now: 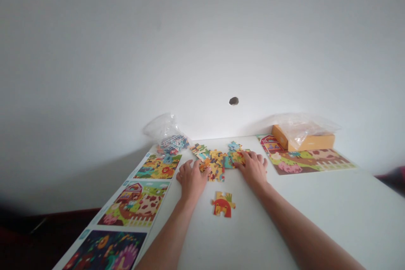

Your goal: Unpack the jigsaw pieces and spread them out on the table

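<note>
A heap of colourful loose puzzle pieces (218, 159) lies near the far edge of the white table (316, 219). My left hand (190, 178) rests palm down at the heap's left side, fingers stretched toward the pieces. On the heap's right side my right hand (253, 168) lies flat, its fingers spread over several pieces. A small joined piece with a red and yellow animal (223, 204) sits alone between my forearms, nearer to me.
Three picture sheets (135, 203) line the table's left edge. A plastic bag with puzzle pieces (169, 138) stands at the back left. At the back right, a finished farm puzzle (303, 160), an orange box (311, 140) and a clear bag (300, 128).
</note>
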Demonstrator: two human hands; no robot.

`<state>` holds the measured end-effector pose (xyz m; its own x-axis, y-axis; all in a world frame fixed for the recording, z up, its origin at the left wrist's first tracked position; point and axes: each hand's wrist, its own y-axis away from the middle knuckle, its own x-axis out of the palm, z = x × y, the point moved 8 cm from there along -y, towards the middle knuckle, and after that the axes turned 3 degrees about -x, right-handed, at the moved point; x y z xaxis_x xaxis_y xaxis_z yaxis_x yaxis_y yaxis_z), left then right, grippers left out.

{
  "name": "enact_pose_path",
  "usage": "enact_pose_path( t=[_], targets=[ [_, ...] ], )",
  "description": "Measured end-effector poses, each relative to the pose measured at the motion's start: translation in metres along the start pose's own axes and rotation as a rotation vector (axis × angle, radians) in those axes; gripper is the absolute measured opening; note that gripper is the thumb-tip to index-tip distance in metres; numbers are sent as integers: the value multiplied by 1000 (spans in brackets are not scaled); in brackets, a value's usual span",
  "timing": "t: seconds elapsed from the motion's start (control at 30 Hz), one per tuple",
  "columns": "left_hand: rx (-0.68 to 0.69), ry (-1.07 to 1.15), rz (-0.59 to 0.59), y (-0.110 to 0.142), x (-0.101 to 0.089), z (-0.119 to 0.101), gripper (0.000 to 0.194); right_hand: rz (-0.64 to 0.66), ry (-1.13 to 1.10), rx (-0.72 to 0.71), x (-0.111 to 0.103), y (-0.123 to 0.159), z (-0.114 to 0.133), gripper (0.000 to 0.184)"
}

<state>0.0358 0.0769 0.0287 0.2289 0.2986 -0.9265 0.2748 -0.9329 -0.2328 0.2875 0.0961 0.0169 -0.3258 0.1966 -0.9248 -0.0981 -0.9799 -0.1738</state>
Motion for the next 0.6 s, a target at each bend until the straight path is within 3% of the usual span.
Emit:
enact_pose_path(
  t=[0.17,0.37,0.43,0.6],
  targets=[
    [139,55,34,4,0,-11,41,79,-118,-238,5,2,26,50],
    [498,97,159,25,3,-44,50,233,-229,-481,12,16,50,75],
    [507,96,177,26,4,-45,46,238,-248,-495,10,18,50,78],
    [356,100,79,17,-3,-33,37,215,-235,-417,6,15,42,74]
  ],
)
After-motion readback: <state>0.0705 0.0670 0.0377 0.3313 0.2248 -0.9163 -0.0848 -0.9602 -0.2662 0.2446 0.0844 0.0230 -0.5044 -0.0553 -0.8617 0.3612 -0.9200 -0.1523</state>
